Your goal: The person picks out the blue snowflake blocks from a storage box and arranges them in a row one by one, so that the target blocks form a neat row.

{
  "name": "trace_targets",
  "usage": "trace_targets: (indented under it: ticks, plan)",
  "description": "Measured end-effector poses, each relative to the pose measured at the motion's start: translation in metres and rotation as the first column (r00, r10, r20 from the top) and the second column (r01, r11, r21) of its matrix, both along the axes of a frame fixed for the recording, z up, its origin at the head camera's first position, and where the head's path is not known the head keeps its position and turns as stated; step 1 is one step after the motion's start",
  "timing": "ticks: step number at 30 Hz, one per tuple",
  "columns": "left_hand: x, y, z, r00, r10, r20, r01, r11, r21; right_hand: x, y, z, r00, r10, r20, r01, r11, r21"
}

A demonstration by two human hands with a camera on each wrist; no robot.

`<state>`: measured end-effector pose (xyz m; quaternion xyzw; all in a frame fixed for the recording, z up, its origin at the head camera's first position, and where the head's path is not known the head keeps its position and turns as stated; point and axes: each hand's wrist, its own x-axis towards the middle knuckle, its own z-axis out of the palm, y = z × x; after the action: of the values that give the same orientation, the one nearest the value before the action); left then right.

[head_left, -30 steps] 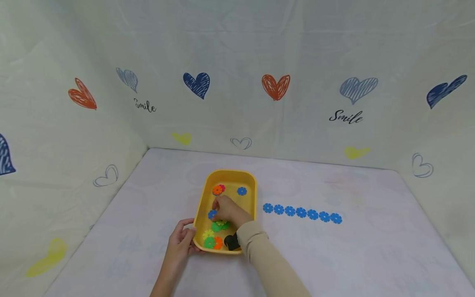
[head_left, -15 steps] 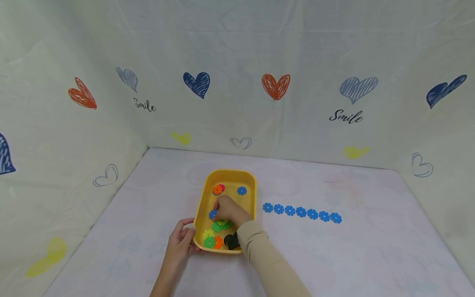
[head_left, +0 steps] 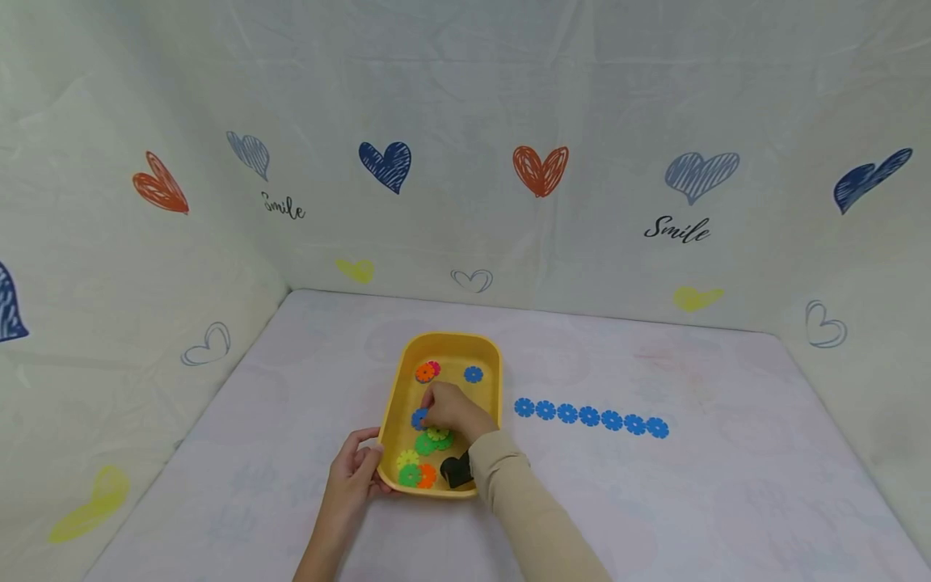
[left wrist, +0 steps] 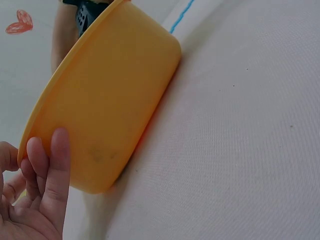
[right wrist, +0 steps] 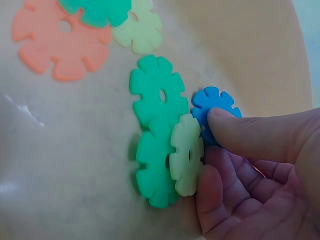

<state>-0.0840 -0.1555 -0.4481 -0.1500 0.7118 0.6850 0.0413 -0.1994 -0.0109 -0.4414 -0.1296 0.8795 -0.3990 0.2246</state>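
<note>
My left hand grips the near left corner of a yellow plastic tray, its fingers against the outer wall in the left wrist view. Inside the tray, my right hand pinches a blue snowflake building disc, the thumb lying over its face. Beside those fingers a pale yellow disc leans on two overlapping green discs. An orange disc overlaps a pink one at the tray's far end, and a single blue disc lies to their right.
Right of the tray, several blue discs form a row on the white table. The tray's near end holds yellow, green and orange discs. A black device sits at my right wrist. A heart-printed sheet hangs behind.
My right hand has shifted slightly right with the blue disc. The green and yellow discs near it have moved a little. My left hand keeps its place on the tray.
</note>
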Motion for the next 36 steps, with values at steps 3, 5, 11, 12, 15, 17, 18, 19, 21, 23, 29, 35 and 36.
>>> trace_targets:
  ticks: [3, 5, 11, 12, 15, 17, 18, 19, 21, 23, 29, 35, 36]
  plan:
    - [0.000, 0.000, 0.000, 1.000, -0.003, 0.000, 0.003, 1.000, -0.005, -0.001, 0.002, 0.000, 1.000, -0.003, -0.004, 0.003, 1.000, -0.004]
    - [0.000, 0.001, 0.000, 1.000, -0.004, -0.002, 0.004, 1.000, -0.005, -0.001, 0.003, 0.000, 1.000, -0.002, -0.014, 0.002, 1.000, -0.006]
    - [0.000, 0.001, 0.001, 1.000, -0.002, -0.006, 0.002, 1.000, 0.021, -0.001, 0.010, 0.006, 1.000, 0.003, 0.013, -0.003, 1.000, -0.031]
    - [0.000, 0.002, 0.001, 1.000, -0.003, -0.005, 0.003, 1.000, 0.017, -0.001, 0.011, 0.008, 1.000, 0.004, 0.020, -0.003, 0.999, -0.036]
    - [0.000, 0.002, 0.002, 1.000, -0.005, 0.002, 0.005, 1.000, -0.003, -0.001, 0.016, 0.017, 1.000, 0.011, 0.019, -0.010, 0.998, -0.065]
    - [0.000, 0.002, 0.002, 1.000, -0.006, 0.008, 0.006, 1.000, -0.016, -0.001, 0.019, 0.024, 1.000, 0.012, 0.017, -0.010, 0.996, -0.094]
    - [0.001, 0.002, 0.002, 1.000, -0.006, 0.011, 0.006, 1.000, -0.019, -0.001, 0.021, 0.027, 1.000, 0.011, 0.015, -0.009, 0.994, -0.108]
    - [0.001, 0.002, 0.002, 1.000, -0.005, 0.014, 0.006, 1.000, -0.023, 0.000, 0.023, 0.031, 1.000, 0.010, 0.009, -0.009, 0.992, -0.127]
    - [0.000, 0.002, 0.002, 1.000, -0.004, 0.019, 0.004, 1.000, -0.027, 0.000, 0.027, 0.036, 1.000, 0.000, -0.004, -0.001, 0.989, -0.148]
    - [0.000, 0.001, 0.002, 1.000, -0.002, 0.024, 0.003, 1.000, -0.030, 0.001, 0.031, 0.041, 1.000, -0.011, -0.021, 0.008, 0.987, -0.162]
    - [-0.001, -0.001, -0.001, 0.999, 0.002, 0.033, -0.001, 1.000, -0.028, 0.009, 0.049, 0.051, 0.998, -0.060, -0.028, 0.053, 0.979, -0.197]
    - [-0.001, -0.001, -0.002, 0.999, 0.000, 0.035, 0.001, 0.999, -0.033, 0.018, 0.069, 0.055, 0.987, -0.151, -0.061, 0.135, 0.967, -0.217]
    - [-0.001, -0.001, -0.002, 0.999, 0.000, 0.035, 0.002, 0.999, -0.035, 0.019, 0.072, 0.055, 0.984, -0.166, -0.067, 0.148, 0.965, -0.214]
